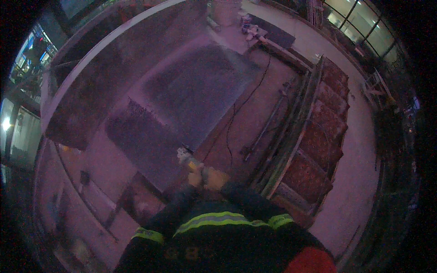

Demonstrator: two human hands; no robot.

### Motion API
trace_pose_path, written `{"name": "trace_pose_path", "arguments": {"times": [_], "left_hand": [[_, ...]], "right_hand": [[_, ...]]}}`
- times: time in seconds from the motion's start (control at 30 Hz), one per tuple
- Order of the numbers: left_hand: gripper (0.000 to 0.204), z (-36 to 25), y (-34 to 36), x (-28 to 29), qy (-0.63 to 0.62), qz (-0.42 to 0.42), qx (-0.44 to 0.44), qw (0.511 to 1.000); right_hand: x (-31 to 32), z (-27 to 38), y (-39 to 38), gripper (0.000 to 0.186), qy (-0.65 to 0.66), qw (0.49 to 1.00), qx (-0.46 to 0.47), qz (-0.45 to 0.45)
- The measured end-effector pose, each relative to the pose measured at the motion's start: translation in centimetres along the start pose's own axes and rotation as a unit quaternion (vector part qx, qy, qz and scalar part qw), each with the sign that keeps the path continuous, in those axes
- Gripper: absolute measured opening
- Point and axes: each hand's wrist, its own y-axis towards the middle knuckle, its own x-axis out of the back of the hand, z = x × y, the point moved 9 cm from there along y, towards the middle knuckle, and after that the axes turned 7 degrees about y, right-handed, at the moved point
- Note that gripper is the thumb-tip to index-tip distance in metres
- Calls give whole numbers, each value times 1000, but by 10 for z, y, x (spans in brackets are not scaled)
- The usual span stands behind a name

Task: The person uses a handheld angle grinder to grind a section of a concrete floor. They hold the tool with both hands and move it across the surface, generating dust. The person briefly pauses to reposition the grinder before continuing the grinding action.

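Note:
An angle grinder (184,155), with a pale grey head and a yellow band on its body, is held in front of my torso. My left hand (194,178) is wrapped round its body on the left side. Close beside it, my right hand (215,179) is also closed on the tool, further back. The grinder's head points forward and left, over the near edge of a large dark grey flat plate (200,104). Whether its disc touches the plate, I cannot tell in the dim light. My fingers are partly blurred.
A black cable (230,127) snakes across the brownish surface right of the plate. Beyond it lie a long metal bar (266,123) and a rusty ribbed metal frame (314,145). A can (246,20) and small pale items stand at the far end. A curved pale rim (100,52) borders the left.

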Motion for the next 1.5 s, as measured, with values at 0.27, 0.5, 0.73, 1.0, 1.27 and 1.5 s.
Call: {"name": "trace_pose_path", "arguments": {"times": [0.27,0.5,0.73,1.0,1.27,1.5], "left_hand": [[78,-47,-63,18,-59,25,-34,997],[83,-51,-46,23,-82,66,-33,994],[81,-16,38,31,18,24,-90,996],[77,-13,-1,14,-62,62,-8,996],[84,-27,-12,26,-60,35,-99,993],[90,9,62,50,71,-93,-33,993]], "right_hand": [[16,20,-20,59,-41,992,-115,23],[5,17,5,59,-36,994,-99,3],[10,40,24,52,-23,999,-30,4],[1,19,14,60,-26,998,-52,4],[-3,17,3,60,-1,994,-107,-12],[0,59,23,54,-38,999,-7,7]]}}
